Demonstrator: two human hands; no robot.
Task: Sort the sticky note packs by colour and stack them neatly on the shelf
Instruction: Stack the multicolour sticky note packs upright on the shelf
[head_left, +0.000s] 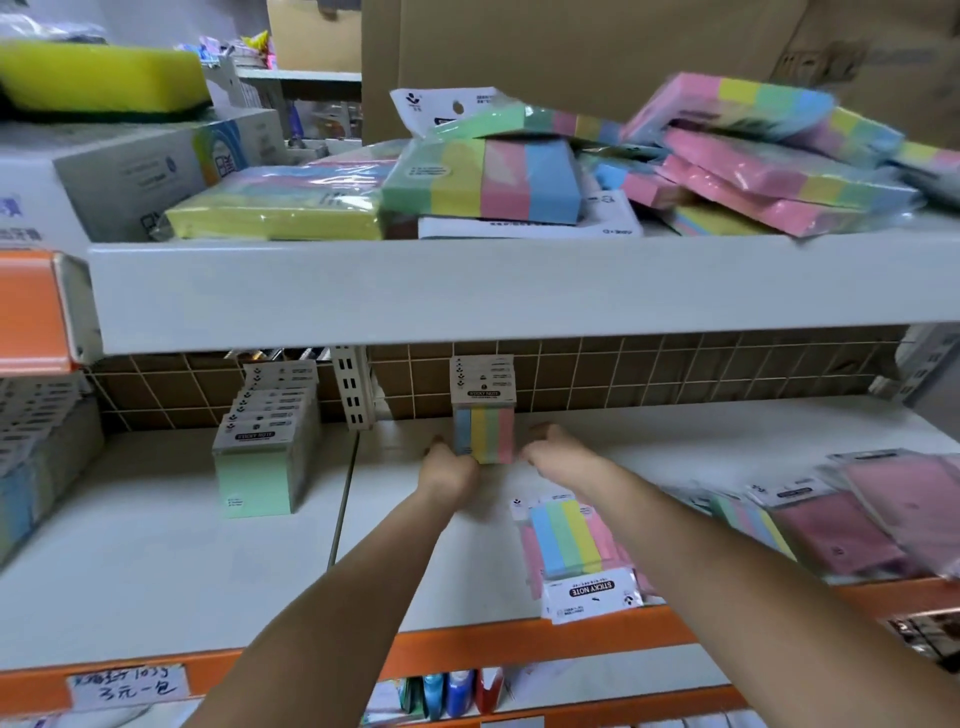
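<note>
A row of four-colour striped sticky note packs (484, 421) stands upright at the back of the white middle shelf (156, 561). My left hand (449, 465) grips its left side and my right hand (558, 452) holds its right side. A row of green packs (262, 457) stands to the left. One striped pack (576, 545) lies flat near the front edge, under my right forearm. Pink packs (852, 530) lie loose at the right.
The upper shelf (467, 291) carries a jumble of striped and pink packs (727, 156), plus a yellow pack (275, 213). Cardboard boxes (571, 47) stand behind them. An orange rail (519, 649) edges the middle shelf, with a handwritten price label (127, 686).
</note>
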